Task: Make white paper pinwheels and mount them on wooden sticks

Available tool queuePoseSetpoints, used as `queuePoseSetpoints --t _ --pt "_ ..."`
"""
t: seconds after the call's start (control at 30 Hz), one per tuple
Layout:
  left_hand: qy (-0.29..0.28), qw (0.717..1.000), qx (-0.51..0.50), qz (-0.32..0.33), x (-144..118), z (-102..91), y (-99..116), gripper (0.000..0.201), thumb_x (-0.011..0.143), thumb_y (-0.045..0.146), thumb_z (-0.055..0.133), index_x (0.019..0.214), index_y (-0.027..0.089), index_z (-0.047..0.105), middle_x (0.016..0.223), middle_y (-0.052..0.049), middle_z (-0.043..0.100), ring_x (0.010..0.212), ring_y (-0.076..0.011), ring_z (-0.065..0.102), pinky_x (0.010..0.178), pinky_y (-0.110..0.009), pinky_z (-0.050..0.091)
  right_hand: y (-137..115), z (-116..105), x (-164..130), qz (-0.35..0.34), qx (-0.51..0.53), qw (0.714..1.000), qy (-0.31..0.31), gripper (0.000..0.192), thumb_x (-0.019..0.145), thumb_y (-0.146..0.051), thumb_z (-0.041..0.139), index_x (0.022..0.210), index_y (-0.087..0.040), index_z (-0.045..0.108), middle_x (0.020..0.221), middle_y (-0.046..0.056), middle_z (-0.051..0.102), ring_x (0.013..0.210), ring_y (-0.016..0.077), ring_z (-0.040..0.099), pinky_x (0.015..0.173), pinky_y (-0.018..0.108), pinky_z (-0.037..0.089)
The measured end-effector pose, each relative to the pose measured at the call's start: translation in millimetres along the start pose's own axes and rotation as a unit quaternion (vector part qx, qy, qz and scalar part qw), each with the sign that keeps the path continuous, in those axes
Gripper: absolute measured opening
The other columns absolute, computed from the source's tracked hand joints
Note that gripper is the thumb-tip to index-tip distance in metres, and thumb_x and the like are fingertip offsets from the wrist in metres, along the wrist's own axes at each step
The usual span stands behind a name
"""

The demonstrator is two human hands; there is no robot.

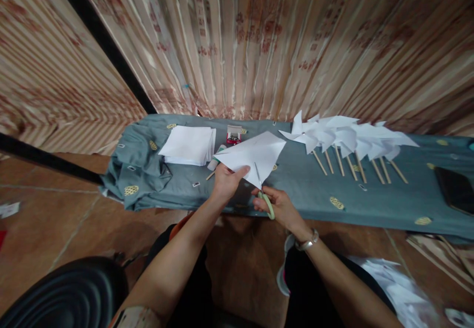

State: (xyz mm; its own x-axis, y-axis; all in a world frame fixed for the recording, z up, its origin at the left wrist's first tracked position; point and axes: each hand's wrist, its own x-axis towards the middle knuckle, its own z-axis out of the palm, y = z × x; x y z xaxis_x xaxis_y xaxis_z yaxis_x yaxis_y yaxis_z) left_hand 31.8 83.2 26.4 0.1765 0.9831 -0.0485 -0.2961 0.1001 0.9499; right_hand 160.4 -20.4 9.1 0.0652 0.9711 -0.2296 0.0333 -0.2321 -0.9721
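A square sheet of white paper [259, 147] is held up over the table by my left hand [227, 180], thumb on top and fingers beneath. My right hand [276, 204] grips scissors [267, 205] with pale green handles. Their blades lie at the paper's near corner, pointing in toward its middle. Behind my left hand, a small glue bottle or tube [215, 161] is partly covered by the sheet. Just past the paper sits a small open red box [234, 135] with tiny metal pieces inside.
A stack of white paper [188, 144] lies at the left on the green cloth [303, 197]. Several paper pinwheels [342, 135] on wooden sticks rest to the right. A dark phone [454, 189] is near the right end. A black stool [70, 296] stands on the floor at lower left.
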Motion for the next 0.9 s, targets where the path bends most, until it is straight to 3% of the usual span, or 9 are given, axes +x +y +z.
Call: queuePoseSetpoints --t 0.47,0.7,0.9 --pt "-0.001 1.000 0.002 -0.001 -0.2 -1.9 0.1 0.034 0.051 0.026 0.081 0.081 0.014 0.070 0.085 -0.006 0.075 0.078 -0.0204 0.068 0.079 -0.034 0.053 1.2 2.8 0.9 0.019 0.014 1.000 0.020 0.046 0.060 -0.053 0.081 0.085 -0.018 0.067 0.061 -0.002 0.064 0.056 0.0118 0.057 0.053 0.024 0.045" --pt "-0.025 1.000 -0.017 0.005 0.9 -3.2 0.2 0.047 0.055 0.025 0.080 0.099 0.014 0.070 0.094 -0.006 0.075 0.084 -0.0192 0.068 0.084 -0.033 0.052 1.6 4.2 2.1 0.021 0.018 0.999 0.023 0.045 0.060 -0.053 0.081 0.085 -0.017 0.068 0.060 -0.002 0.064 0.056 0.0116 0.057 0.053 0.023 0.044" --pt "-0.025 1.000 -0.013 0.002 0.2 -2.9 2.7 0.045 0.055 0.026 0.080 0.098 0.014 0.070 0.096 -0.007 0.076 0.086 -0.0202 0.068 0.084 -0.033 0.052 4.4 4.7 2.0 0.018 0.016 0.999 0.030 0.047 0.060 -0.057 0.080 0.083 -0.018 0.068 0.060 -0.002 0.064 0.055 0.0125 0.059 0.054 0.024 0.046"
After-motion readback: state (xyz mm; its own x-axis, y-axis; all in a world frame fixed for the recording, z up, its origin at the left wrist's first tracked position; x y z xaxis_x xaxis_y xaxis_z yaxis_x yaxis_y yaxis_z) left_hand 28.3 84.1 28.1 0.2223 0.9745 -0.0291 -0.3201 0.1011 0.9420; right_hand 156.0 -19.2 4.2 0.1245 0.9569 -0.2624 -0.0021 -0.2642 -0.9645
